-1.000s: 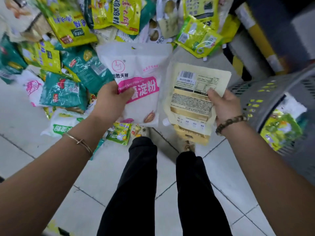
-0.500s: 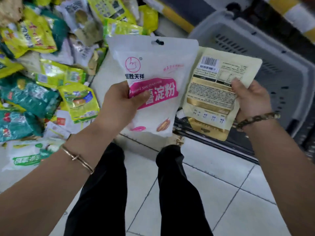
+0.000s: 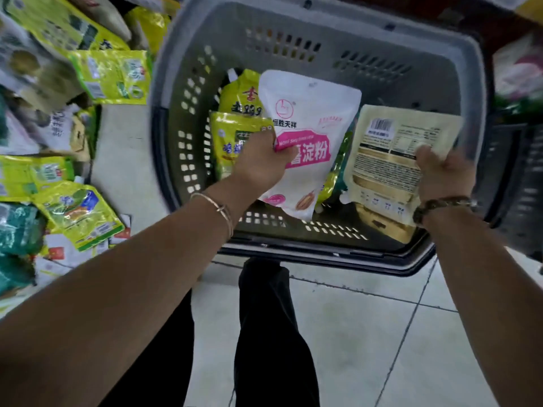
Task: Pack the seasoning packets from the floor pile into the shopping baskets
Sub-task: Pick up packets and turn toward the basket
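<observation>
My left hand (image 3: 261,163) grips a white packet with a pink label (image 3: 311,124) by its left edge, held over the inside of a grey shopping basket (image 3: 176,92). My right hand (image 3: 443,177) grips a cream packet with a barcode (image 3: 390,163) by its right edge, also over the basket, beside the white one. Yellow seasoning packets (image 3: 241,127) lie in the basket under my hands. The floor pile (image 3: 73,201) of yellow, green and white packets spreads to the left of the basket.
The basket stands on pale floor tiles (image 3: 367,333), its dark rim (image 3: 323,257) nearest my black-trousered legs (image 3: 270,333). A second dark basket wall (image 3: 517,177) shows at the right edge. Bare floor (image 3: 123,160) separates the pile from the basket.
My view and both hands have swung right, carrying the two packets from beside the pile to directly over the basket's opening. The grips have not changed.
</observation>
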